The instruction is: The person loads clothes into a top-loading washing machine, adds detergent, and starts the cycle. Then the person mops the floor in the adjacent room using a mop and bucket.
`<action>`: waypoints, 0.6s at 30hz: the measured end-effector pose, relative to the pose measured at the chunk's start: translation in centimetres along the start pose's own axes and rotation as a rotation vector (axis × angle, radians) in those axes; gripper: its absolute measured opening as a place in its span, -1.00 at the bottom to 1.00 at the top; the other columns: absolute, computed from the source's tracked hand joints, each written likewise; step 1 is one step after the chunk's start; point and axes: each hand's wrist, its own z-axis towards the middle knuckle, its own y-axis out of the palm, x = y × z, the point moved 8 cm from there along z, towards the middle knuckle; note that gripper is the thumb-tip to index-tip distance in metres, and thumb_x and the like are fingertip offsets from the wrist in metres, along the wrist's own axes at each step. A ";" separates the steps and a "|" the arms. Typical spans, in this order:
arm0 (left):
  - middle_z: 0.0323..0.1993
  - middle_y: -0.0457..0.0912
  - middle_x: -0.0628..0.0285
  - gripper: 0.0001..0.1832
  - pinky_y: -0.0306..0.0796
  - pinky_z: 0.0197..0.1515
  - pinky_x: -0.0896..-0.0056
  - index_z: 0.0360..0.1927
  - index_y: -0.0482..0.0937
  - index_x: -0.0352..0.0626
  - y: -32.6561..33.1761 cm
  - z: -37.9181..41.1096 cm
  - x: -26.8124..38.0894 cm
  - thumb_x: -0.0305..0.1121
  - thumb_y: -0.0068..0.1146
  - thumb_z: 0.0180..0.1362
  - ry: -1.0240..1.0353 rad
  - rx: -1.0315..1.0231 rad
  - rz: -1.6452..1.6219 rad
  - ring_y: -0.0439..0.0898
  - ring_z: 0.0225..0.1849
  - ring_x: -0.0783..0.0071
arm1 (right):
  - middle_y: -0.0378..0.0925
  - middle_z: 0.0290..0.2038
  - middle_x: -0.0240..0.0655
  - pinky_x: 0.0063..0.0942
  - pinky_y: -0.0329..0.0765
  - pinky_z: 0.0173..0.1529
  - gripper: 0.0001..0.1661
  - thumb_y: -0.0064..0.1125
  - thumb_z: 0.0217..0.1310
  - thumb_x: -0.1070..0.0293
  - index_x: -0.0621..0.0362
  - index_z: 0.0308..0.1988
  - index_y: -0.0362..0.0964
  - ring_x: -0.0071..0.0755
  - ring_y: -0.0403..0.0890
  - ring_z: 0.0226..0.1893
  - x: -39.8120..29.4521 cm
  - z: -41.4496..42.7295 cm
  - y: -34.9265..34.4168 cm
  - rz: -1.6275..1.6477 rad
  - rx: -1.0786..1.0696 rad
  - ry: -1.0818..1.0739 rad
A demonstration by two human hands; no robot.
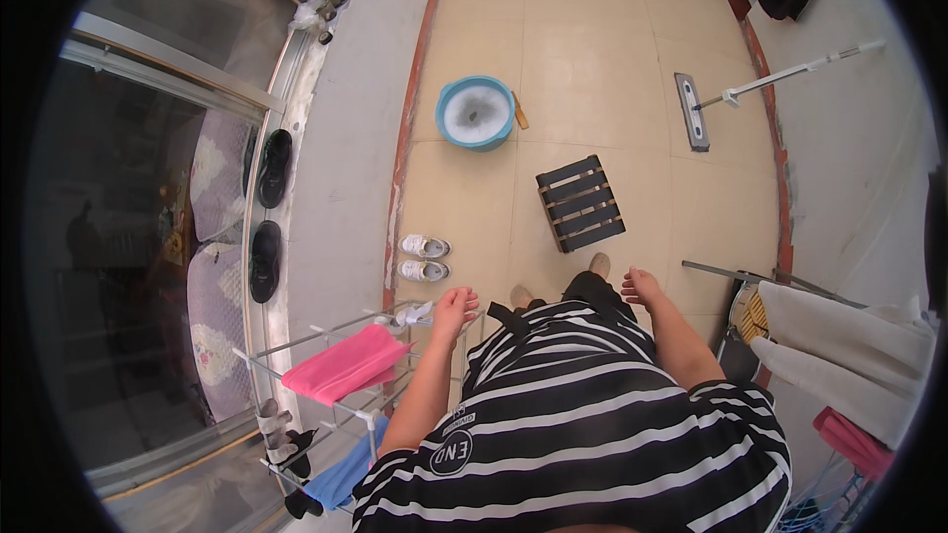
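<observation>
My left hand [453, 313] hangs beside a metal drying rack [278, 346], its fingers loosely curled with nothing in them. On the rack, a pink towel [348, 363] is draped over the top bars, and a blue cloth [344, 470] hangs lower. My right hand [640, 287] hangs at my other side, empty, with fingers apart. Ahead of my feet stands a black slatted stool [581, 203]. Farther off on the floor is a blue basin [475, 144] of foamy water, with a wooden-backed brush [521, 111] leaning close against its right side.
White sneakers [424, 246] sit by the left wall. A flat mop [692, 112] leans on the right wall. Black shoes [274, 169] rest on the window ledge. At right, pale cloths [837, 340] hang near a folded chair-like frame [740, 333].
</observation>
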 end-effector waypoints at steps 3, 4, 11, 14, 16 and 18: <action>-0.22 0.57 0.27 -0.71 0.44 -0.29 0.54 -0.12 0.45 -0.15 3.4 2.2 0.8 -0.17 -0.11 0.25 -0.031 -0.003 0.001 0.56 -0.24 0.54 | 0.48 -0.29 -0.28 -0.37 0.53 -0.33 -0.49 -0.24 0.28 -0.06 0.15 -0.11 0.34 -0.38 0.57 -0.37 -3.2 -1.5 -3.0 -0.010 0.005 -0.071; -0.22 0.56 0.27 -0.71 0.44 -0.29 0.54 -0.12 0.45 -0.15 5.1 3.0 1.3 -0.17 -0.11 0.25 -0.035 -0.028 0.014 0.56 -0.24 0.54 | 0.48 -0.29 -0.28 -0.37 0.53 -0.34 -0.49 -0.24 0.28 -0.06 0.16 -0.11 0.34 -0.39 0.57 -0.38 -3.4 -1.2 -4.7 -0.002 0.022 -0.076; -0.17 0.55 0.25 -0.71 0.46 -0.19 0.48 -0.09 0.44 -0.14 18.1 3.4 5.3 -0.19 -0.10 0.25 -0.029 -0.170 0.158 0.55 -0.17 0.50 | 0.47 -0.31 -0.20 -0.28 0.53 -0.35 -0.47 -0.29 0.29 -0.04 0.22 -0.11 0.31 -0.27 0.55 -0.38 6.4 1.2 -18.7 0.314 0.259 0.164; -0.18 0.56 0.26 -0.71 0.46 -0.20 0.47 -0.10 0.44 -0.14 20.9 3.3 5.4 -0.17 -0.10 0.25 -0.054 -0.177 0.184 0.55 -0.20 0.51 | 0.46 -0.32 -0.18 -0.26 0.52 -0.36 -0.45 -0.30 0.29 -0.04 0.26 -0.13 0.31 -0.24 0.54 -0.41 10.8 0.5 -22.2 0.381 0.271 0.250; -0.20 0.56 0.27 -0.71 0.46 -0.22 0.47 -0.11 0.44 -0.13 21.9 3.7 5.1 -0.16 -0.11 0.25 -0.055 -0.175 0.241 0.55 -0.22 0.52 | 0.46 -0.32 -0.18 -0.26 0.52 -0.36 -0.45 -0.30 0.29 -0.05 0.26 -0.13 0.30 -0.25 0.53 -0.41 12.3 0.0 -23.8 0.384 0.288 0.258; -0.22 0.56 0.28 -0.71 0.46 -0.22 0.47 -0.12 0.44 -0.13 23.0 4.0 5.2 -0.16 -0.11 0.25 -0.072 -0.169 0.285 0.55 -0.22 0.52 | 0.46 -0.31 -0.18 -0.26 0.52 -0.36 -0.45 -0.31 0.30 -0.05 0.25 -0.13 0.30 -0.25 0.54 -0.40 12.9 -1.0 -25.1 0.403 0.306 0.230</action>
